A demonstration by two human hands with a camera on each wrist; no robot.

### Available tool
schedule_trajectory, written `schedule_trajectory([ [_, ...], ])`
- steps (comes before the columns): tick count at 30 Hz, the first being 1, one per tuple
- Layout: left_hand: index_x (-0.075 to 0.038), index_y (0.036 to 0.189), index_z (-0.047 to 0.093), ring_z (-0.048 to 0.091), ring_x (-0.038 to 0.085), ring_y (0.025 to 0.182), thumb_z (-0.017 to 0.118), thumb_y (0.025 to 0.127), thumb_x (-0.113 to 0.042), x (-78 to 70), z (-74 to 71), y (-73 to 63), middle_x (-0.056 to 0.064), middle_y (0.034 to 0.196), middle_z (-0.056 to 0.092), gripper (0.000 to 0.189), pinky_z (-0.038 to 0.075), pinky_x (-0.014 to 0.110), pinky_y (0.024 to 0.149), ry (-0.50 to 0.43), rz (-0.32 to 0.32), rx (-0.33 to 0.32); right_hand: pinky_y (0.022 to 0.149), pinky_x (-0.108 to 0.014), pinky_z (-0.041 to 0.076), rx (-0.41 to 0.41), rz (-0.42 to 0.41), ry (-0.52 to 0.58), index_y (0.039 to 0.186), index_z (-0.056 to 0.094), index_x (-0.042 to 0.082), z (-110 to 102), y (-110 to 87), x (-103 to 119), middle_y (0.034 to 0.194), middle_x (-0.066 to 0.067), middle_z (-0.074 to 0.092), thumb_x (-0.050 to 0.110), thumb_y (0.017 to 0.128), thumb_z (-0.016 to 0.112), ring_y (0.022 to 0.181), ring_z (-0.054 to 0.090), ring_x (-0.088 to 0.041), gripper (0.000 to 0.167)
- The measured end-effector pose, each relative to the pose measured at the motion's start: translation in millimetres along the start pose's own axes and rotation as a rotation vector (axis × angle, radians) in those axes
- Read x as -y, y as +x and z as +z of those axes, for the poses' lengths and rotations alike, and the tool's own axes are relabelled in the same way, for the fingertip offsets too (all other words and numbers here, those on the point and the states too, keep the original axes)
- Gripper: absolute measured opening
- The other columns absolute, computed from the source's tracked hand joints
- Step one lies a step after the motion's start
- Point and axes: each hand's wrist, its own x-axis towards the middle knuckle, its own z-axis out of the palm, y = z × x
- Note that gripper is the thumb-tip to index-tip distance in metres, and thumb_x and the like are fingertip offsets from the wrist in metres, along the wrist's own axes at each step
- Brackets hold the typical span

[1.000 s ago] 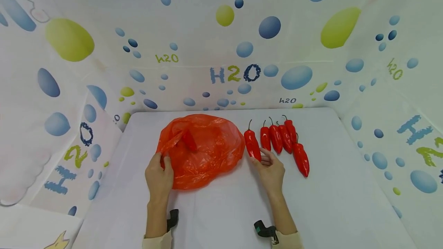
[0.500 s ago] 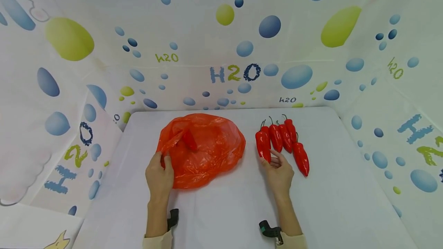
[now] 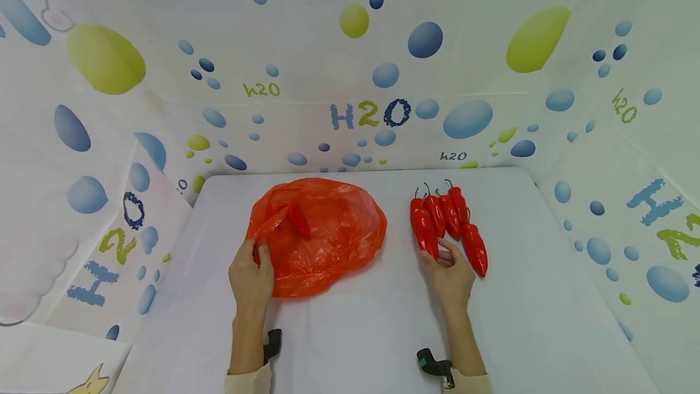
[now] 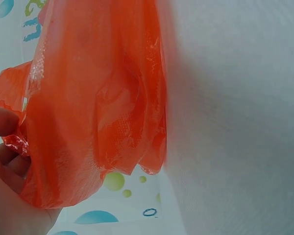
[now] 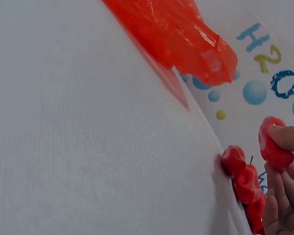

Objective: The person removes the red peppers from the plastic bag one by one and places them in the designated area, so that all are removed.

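— Where did we find things?

— We took the crinkled, translucent red-orange plastic bag [image 3: 344, 248] as our landmark. It lay spread on the white table [image 3: 350, 339]. To its right we saw the glossy, tapered red pepper with a thin curved stem [image 3: 425, 233], tip toward the person, in front of a cluster of similar shiny red peppers [image 3: 449, 216]. Another glossy red pepper [image 3: 474, 251] lay farthest right of the bag.

— What were the hands doing?

— At the bag's near left edge, we saw the left hand [image 3: 250, 272] pinching the film between thumb and fingers. Well to the bag's right, the right hand [image 3: 451, 272] gripped the tapered pepper by its lower end; from the right wrist view we judged it lifted off the table.

— Was anything inside the bag?

— We made out a darker red shape [image 3: 299, 222] within its left half, probably a pepper; we couldn't tell more.

— How did we expect them to handle?

— We judged the pepper light and fairly firm, its shine hinting at slipperiness, so we favoured a hold around its thicker body, sparing the fine stem. We thought the bag limp, nearly weightless and easily torn, best held by a gathered fold of rim.
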Motion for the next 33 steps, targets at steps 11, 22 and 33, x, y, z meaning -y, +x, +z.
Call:
schedule_trajectory([
  [11, -0.001, 0.107, 0.067, 0.059, 0.033, 0.081, 0.057, 0.107, -0.016, -2.5, -0.3, 0.5, 0.014, 0.093, 0.067, 0.019, 0.055, 0.029, 0.079, 0.017, 0.004, 0.003, 0.071, -0.013, 0.05, -0.04, 0.021, -0.029, 0.137, 0.068, 0.014, -16, 1.5, -7, 0.106, -0.011, 0.073, 0.032, 0.086, 0.087, 0.093, 0.069, -0.025, 0.057],
  [22, 0.002, 0.104, 0.065, 0.057, 0.031, 0.078, 0.056, 0.106, -0.012, -0.3, 0.7, 1.0, 0.017, 0.091, 0.067, 0.017, 0.058, 0.048, 0.076, 0.007, 0.011, -0.015, 0.069, -0.007, 0.045, -0.085, 0.02, -0.073, 0.138, 0.067, 0.013, -26, 4.1, -21, 0.106, -0.014, 0.074, 0.037, 0.087, 0.085, 0.093, 0.071, -0.027, 0.059],
  [33, 0.001, 0.103, 0.066, 0.058, 0.029, 0.078, 0.057, 0.105, -0.012, -2.4, 0.1, 0.4, 0.016, 0.091, 0.067, 0.017, 0.058, 0.044, 0.077, 0.003, 0.02, -0.01, 0.069, -0.003, 0.042, -0.09, 0.047, -0.071, 0.137, 0.067, 0.012, -36, 3.5, -26, 0.108, -0.014, 0.072, 0.034, 0.09, 0.083, 0.096, 0.068, -0.027, 0.055],
])
